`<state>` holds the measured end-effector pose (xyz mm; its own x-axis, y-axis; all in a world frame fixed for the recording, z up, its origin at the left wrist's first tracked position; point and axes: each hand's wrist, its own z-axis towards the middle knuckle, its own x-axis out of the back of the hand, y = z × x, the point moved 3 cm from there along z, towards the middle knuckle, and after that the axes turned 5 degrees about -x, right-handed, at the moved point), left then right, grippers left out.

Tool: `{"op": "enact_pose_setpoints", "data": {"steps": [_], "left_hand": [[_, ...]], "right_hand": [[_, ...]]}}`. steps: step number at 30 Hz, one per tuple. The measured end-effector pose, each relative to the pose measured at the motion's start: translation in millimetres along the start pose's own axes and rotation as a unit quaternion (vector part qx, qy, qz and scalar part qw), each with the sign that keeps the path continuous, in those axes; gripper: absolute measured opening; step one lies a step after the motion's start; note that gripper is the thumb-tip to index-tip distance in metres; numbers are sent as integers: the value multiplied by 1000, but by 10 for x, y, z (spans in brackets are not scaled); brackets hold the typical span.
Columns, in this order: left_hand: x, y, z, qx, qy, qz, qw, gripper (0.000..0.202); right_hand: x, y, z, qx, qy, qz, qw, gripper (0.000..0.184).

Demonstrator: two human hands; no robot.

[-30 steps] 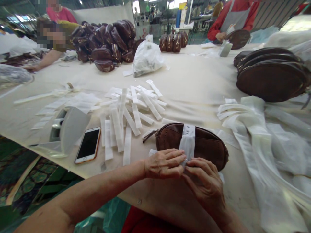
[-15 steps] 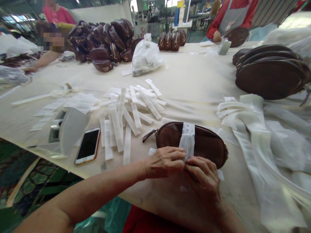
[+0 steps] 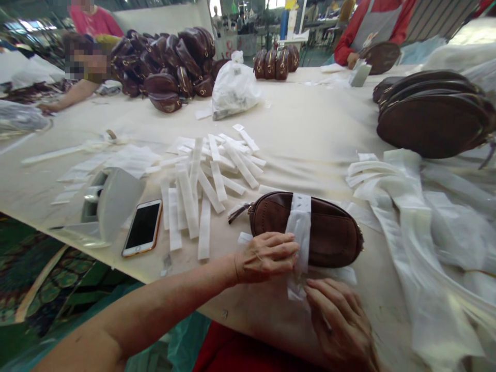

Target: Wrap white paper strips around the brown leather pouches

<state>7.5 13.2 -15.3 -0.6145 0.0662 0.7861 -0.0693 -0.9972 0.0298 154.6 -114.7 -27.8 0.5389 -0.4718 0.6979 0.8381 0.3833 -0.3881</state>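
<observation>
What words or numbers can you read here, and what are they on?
No text here can be read.
White bag: grey print, too blurred to read.
Far table front: red marks, too small and blurred.
Phone: dark screen, nothing showing.
Strip around the brown purse: no writing visible.

Single head-worn view, looking forward and down across the table (image 3: 310, 129), near edge and both forearms close below, far workshop behind
</observation>
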Motion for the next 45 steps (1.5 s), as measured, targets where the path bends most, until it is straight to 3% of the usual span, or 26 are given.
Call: {"op": "enact_pose_setpoints", "data": {"steps": [4,7,11,15,18,24,32,36,45], "left_hand": [[1,-11,-20,-6,12,-3,1000,15],[7,-24,-25,-9,14,-12,1000,16],[5,-28,-19,-13,22,-3,1000,15],[-4,-24,-21,-15,29,0,999,14],[1,-24,-21,-10,32,-7,999,14],[11,-27,-22,-6,30,-15,999,15],[3,-23,-23,-10,33,-6,999,16],[1,-22,-27,-11,31,-5,999,16],[3,-37,-28,-12,22,-9,1000,17]], "right_hand": [[-91,-55,-91,-18,-16,-42,999,37],[-162,-130,-41,10,-47,-50,998,29],[-126,-161,-61,6,-52,-49,997,28],[-89,-63,-120,-67,-9,-66,996,38],[-157,-15,-107,-123,-3,-66,990,27],[-183,-6,-150,-131,17,-54,990,25],[-111,88,-169,-239,-4,-60,969,17],[-166,11,-126,-207,15,-65,976,19],[-214,-150,-84,-8,9,-55,998,31]]}}
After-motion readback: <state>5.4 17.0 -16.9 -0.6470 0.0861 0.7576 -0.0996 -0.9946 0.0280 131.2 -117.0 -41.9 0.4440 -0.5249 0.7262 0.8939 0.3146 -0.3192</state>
